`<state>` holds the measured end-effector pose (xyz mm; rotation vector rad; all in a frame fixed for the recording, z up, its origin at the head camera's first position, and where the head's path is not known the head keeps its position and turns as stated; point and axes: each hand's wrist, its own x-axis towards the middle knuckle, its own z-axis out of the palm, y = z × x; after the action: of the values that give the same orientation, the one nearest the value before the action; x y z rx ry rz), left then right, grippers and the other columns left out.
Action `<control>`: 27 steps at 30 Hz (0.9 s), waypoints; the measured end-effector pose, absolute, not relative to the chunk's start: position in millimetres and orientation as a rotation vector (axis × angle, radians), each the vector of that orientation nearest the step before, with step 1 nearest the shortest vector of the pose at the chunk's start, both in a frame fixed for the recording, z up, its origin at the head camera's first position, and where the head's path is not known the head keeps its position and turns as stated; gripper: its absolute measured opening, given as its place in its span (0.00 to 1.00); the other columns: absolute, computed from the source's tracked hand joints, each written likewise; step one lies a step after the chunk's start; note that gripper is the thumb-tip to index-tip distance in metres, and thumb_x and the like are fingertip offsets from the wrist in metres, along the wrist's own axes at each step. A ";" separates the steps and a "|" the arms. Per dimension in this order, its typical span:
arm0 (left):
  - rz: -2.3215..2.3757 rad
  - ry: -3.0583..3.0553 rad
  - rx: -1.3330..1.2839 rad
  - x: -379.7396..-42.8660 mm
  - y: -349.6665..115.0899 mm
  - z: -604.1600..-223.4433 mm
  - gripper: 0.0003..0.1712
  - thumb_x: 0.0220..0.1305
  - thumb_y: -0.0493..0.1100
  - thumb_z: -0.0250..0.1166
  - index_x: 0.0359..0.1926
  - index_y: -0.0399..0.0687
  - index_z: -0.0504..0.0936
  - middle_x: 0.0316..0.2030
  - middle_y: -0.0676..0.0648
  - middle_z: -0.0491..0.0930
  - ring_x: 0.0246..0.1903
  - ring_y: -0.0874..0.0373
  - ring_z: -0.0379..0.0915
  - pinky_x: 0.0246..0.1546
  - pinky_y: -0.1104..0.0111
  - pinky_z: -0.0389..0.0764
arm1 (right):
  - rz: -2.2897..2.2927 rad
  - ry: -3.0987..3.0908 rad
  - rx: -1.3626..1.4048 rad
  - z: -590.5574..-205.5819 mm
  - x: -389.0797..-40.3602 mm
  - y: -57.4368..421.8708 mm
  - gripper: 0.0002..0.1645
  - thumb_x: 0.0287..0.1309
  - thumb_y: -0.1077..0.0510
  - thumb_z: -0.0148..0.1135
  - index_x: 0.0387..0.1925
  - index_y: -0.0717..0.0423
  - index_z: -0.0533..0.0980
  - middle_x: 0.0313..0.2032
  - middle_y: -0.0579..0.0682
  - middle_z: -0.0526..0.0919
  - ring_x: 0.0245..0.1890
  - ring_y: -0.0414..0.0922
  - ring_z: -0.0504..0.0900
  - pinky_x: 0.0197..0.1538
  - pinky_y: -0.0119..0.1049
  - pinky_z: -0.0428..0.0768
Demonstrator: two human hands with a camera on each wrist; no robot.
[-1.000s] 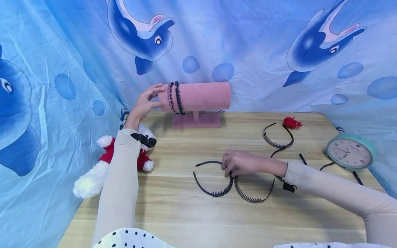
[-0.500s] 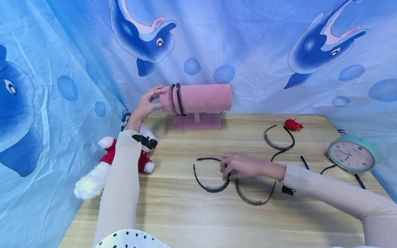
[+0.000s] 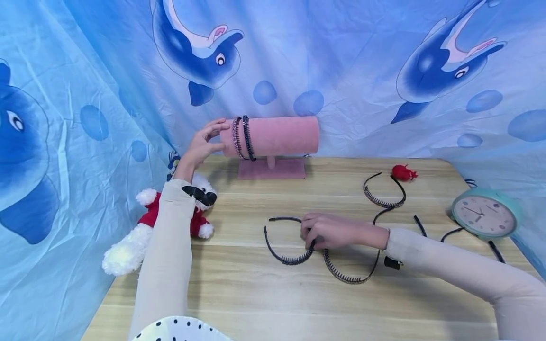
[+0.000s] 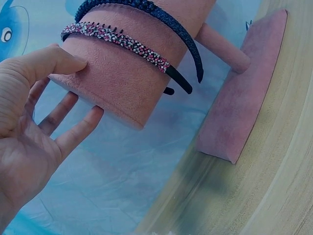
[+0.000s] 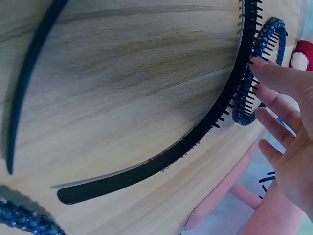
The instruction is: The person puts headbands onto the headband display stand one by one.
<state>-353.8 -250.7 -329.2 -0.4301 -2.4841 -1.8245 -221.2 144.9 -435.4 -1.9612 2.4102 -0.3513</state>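
Note:
My left hand (image 3: 200, 148) grips the left end of a pink padded roll stand (image 3: 283, 136). In the left wrist view its thumb lies on the cloth and the fingertips sit along the end edge. Round the roll are a pink-and-silver glitter headband (image 4: 122, 43) and a dark blue one (image 4: 171, 24). Over the table's middle, my right hand (image 3: 330, 231) pinches a dark blue sparkly headband (image 3: 292, 260) between thumb and fingers. Right beside it lies another toothed headband (image 3: 347, 279), whose black inner side (image 5: 190, 139) crosses the right wrist view.
More headbands (image 3: 384, 203) lie at the right, partly under the right arm. A red ornament (image 3: 403, 172) and a teal clock (image 3: 485, 213) stand beyond them. At the left, a white plush toy (image 3: 128, 251) in red lies behind the left arm. A blue dolphin-print curtain (image 3: 350, 61) borders the table.
The right hand has shifted slightly left, drawing the dark blue headband with it, away from the neighbouring headband. The left hand keeps its hold on the stand.

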 end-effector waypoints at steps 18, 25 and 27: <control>-1.833 -2.469 -0.466 -353.2 -251.2 -329.2 0.36 0.58 0.23 0.65 0.69 0.39 0.73 0.78 0.52 0.58 0.74 0.50 0.59 0.70 0.58 0.72 | -0.493 2.489 -1.787 -412.3 -227.1 132.5 0.11 0.54 0.65 0.74 0.40 0.52 0.86 0.44 0.46 0.87 0.49 0.43 0.82 0.57 0.37 0.84; -1.835 -2.458 -0.472 -355.0 -252.3 -331.0 0.36 0.59 0.23 0.66 0.69 0.39 0.73 0.77 0.53 0.60 0.74 0.51 0.60 0.72 0.56 0.70 | -0.644 2.491 -1.528 -390.9 -234.7 137.6 0.10 0.61 0.62 0.68 0.45 0.55 0.83 0.46 0.48 0.87 0.51 0.46 0.83 0.59 0.44 0.83; -1.845 -2.451 -0.471 -355.4 -252.5 -331.2 0.36 0.59 0.24 0.66 0.69 0.39 0.73 0.77 0.53 0.60 0.74 0.51 0.60 0.72 0.56 0.69 | -0.691 2.479 -1.464 -387.3 -238.8 139.6 0.11 0.63 0.61 0.67 0.47 0.55 0.83 0.47 0.48 0.87 0.52 0.46 0.83 0.60 0.46 0.83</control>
<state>-355.4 -252.5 -331.2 -0.4714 -2.4507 -1.8451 -238.8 139.6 -387.3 -1.4641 2.4791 -0.6910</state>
